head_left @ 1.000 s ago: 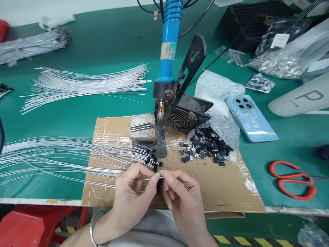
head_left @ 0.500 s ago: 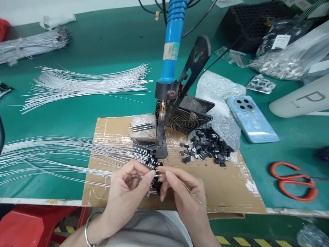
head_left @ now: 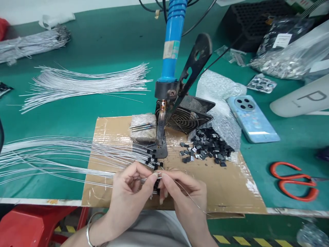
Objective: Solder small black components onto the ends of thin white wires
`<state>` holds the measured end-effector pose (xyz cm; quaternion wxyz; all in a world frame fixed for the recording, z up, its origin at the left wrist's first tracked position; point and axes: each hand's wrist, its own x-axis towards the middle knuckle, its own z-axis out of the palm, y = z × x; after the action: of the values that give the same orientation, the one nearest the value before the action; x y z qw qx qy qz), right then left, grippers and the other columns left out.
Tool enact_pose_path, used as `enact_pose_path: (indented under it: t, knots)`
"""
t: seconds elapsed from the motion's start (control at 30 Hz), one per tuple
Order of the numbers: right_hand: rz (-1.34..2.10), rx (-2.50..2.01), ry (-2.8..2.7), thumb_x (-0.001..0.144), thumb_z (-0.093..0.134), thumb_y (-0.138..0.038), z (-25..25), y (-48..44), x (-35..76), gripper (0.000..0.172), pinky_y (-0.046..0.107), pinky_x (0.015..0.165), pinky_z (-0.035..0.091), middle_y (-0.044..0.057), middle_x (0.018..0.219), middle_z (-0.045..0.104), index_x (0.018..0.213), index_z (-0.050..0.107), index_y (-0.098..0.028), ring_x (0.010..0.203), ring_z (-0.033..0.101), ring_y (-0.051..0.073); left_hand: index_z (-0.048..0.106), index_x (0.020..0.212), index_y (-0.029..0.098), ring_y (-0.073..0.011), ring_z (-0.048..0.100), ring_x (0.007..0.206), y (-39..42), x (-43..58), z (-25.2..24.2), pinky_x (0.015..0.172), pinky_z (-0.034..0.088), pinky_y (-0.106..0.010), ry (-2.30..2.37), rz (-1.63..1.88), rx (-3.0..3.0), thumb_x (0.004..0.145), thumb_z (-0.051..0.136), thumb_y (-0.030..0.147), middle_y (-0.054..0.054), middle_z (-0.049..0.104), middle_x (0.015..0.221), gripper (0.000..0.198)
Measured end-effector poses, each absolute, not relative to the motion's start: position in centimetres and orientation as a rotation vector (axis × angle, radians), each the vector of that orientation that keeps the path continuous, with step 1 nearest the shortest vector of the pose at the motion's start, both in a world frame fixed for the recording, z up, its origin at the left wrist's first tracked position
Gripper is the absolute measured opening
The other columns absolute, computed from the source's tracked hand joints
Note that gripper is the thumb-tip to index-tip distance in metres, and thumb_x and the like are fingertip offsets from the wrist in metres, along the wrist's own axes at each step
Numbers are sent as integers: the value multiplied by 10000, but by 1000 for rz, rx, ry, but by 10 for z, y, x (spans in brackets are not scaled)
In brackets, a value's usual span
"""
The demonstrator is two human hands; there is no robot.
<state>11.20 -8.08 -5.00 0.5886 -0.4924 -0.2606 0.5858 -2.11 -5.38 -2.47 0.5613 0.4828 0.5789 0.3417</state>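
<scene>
My left hand [head_left: 133,195] is closed, thumb and forefinger pinching a thin white wire near its end. Tip to tip with it, my right hand [head_left: 183,192] pinches the same spot. A thin wire [head_left: 191,198] trails from the right fingers down past the wrist; whether it is solder cannot be made out. Under and behind the fingertips lie wires [head_left: 113,149] with small black connectors [head_left: 151,159] on their ends, partly hidden by my hands. Just beyond, a blue soldering iron [head_left: 169,65] is clamped tip-down in a black stand [head_left: 194,65].
A cardboard sheet [head_left: 223,192] covers the table's front. Loose black connectors [head_left: 213,145] lie right, near a fan [head_left: 182,120] and a phone [head_left: 253,118]. Red-handled scissors [head_left: 295,181] sit far right. A wire bundle [head_left: 87,84] lies back left; a sponge block [head_left: 142,135] stands by the iron.
Both hands have shifted slightly down, and their fingertips have come closer together. The thin wire at my right hand now shows a longer stretch, reaching further down.
</scene>
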Motion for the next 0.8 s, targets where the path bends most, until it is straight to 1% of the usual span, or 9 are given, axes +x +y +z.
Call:
enact_pose_path:
  t: [0.13,0.3,0.37,0.53,0.67,0.8]
  knots:
    - [1348,-1115,-542,864,754,-265,-54,-82,109,84,181,404,514,-9,646,675,857,838,-267,451,588,84,632,724,171,-82,373,486,-55,-19,-26,448,276,-217,1363,824,1145,892,672,318,5,612,606,227]
    - [1250,-1127,-404,846,773,-304,-56,-80,117,97,180,374,493,-6,604,654,833,835,-230,423,559,80,603,675,171,-74,347,474,-50,-19,-22,438,260,-197,1409,871,1136,867,673,275,41,515,543,229]
    - [1268,-1125,-386,844,773,-319,-56,-79,119,115,197,381,503,-1,624,659,844,836,-224,428,572,89,593,665,170,-72,349,472,-47,-19,-18,437,268,-189,1405,856,1130,852,675,255,46,502,536,221]
    - [1391,-1153,-507,864,754,-314,-52,-82,116,124,223,476,548,9,720,699,920,833,-236,471,641,104,594,664,163,-73,378,487,-43,-19,-10,448,302,-177,1381,851,1127,835,676,227,48,497,547,201]
    - [1413,-1119,-564,842,777,-278,-51,-82,113,72,215,458,559,8,721,710,871,837,-253,481,634,104,608,669,159,-73,387,492,-44,-19,-10,452,311,-177,1375,856,1149,845,671,222,45,504,545,198]
    - [1434,-1104,-529,840,781,-268,-52,-82,114,58,208,445,561,-3,698,704,861,834,-257,475,629,99,629,696,164,-78,402,500,-46,-20,-13,455,311,-188,1345,858,1187,867,667,225,30,551,573,186]
